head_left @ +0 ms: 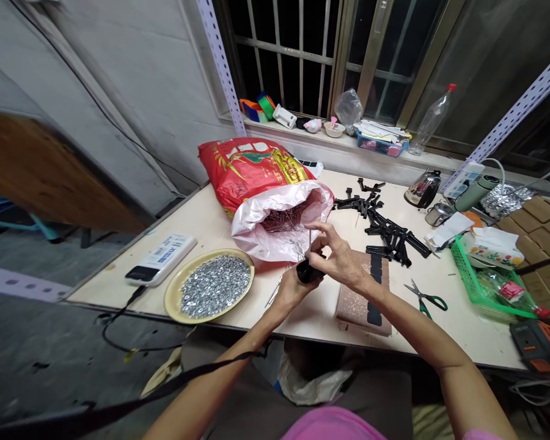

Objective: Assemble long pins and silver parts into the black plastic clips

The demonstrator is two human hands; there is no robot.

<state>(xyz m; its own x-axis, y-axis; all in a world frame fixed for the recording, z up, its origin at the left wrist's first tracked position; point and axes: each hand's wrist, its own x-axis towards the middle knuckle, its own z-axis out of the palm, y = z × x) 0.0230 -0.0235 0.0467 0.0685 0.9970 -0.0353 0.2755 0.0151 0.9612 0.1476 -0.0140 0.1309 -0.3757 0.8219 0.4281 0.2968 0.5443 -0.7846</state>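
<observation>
My left hand (289, 294) is closed around a black plastic part (306, 272) above the table's front edge. Just over that part, my right hand (335, 255) pinches a thin upright metal rod (310, 239). Its lower end meets the black part, but whether it sits inside cannot be made out. Behind both hands, an open red sack (256, 162) with a white lining lies on its side, full of thin reddish-brown rods (282, 219). A yellow dish (172, 305) of small silvery metal pieces (216, 286) stands left of my left hand.
Black plastic parts (389, 232) lie heaped at the back right. A brown block (352, 302) with black pads is under my right forearm. Green-handled scissors (424, 300), a green basket (474, 284) and a kettle (422, 188) are to the right; a white power bank (162, 260) is left.
</observation>
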